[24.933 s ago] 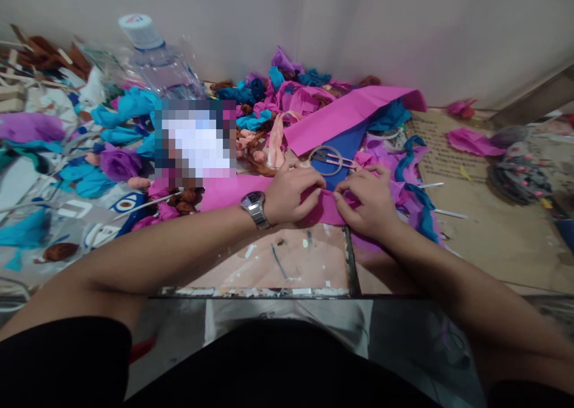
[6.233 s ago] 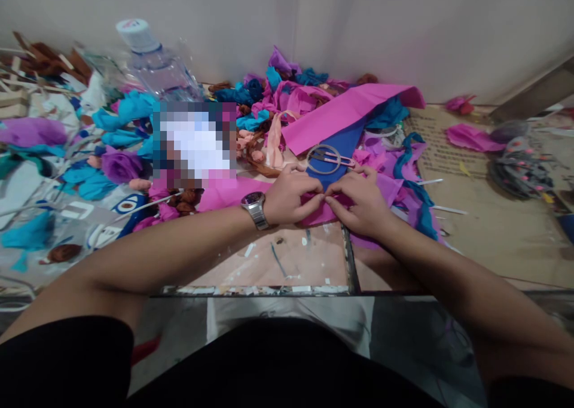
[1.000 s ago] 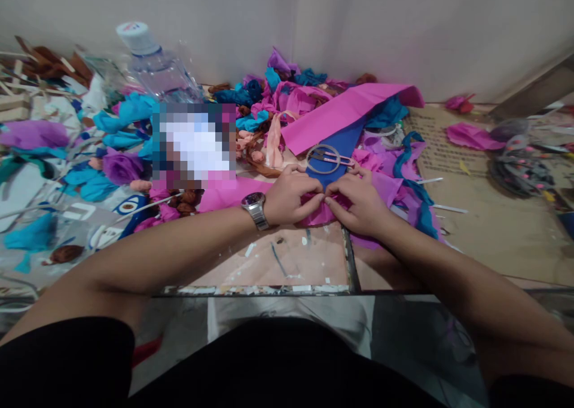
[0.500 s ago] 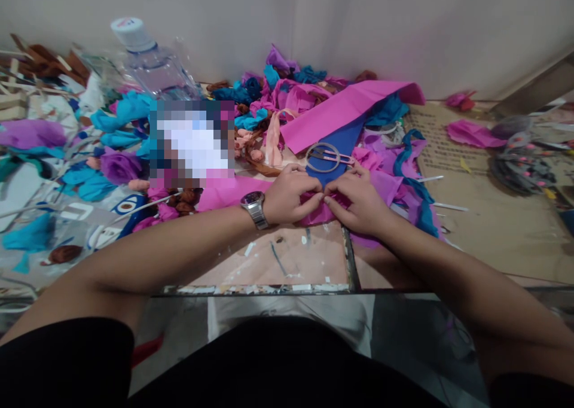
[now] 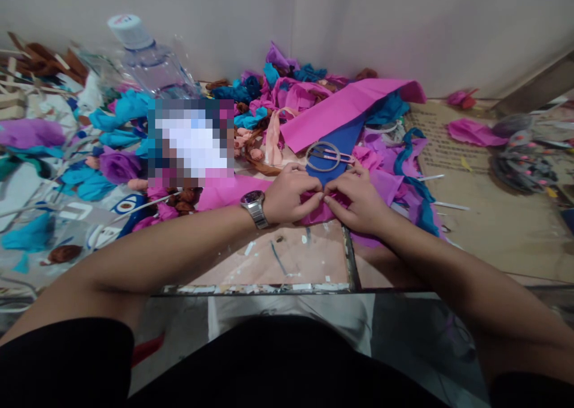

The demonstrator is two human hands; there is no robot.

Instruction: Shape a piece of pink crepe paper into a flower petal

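My left hand (image 5: 290,194), with a metal watch (image 5: 255,207) on its wrist, and my right hand (image 5: 357,200) meet fingertip to fingertip at the middle of the table. Both pinch a bunched strip of pink crepe paper (image 5: 316,212), which trails off to the left under my left hand. Just beyond my fingers lie metal scissors (image 5: 326,156) on a blue sheet (image 5: 341,142). A long folded pink sheet (image 5: 345,112) lies behind them.
Heaps of blue, purple and pink paper flowers (image 5: 117,164) and scraps cover the left and back. A clear water bottle (image 5: 150,61) stands back left. Cardboard (image 5: 484,216) lies at the right, with a dark bundle (image 5: 522,171) on it. The glass table edge (image 5: 251,289) runs in front of me.
Over the last second my hands have hardly moved and keep pinching the pink paper. Long before, they were a little further apart on it.
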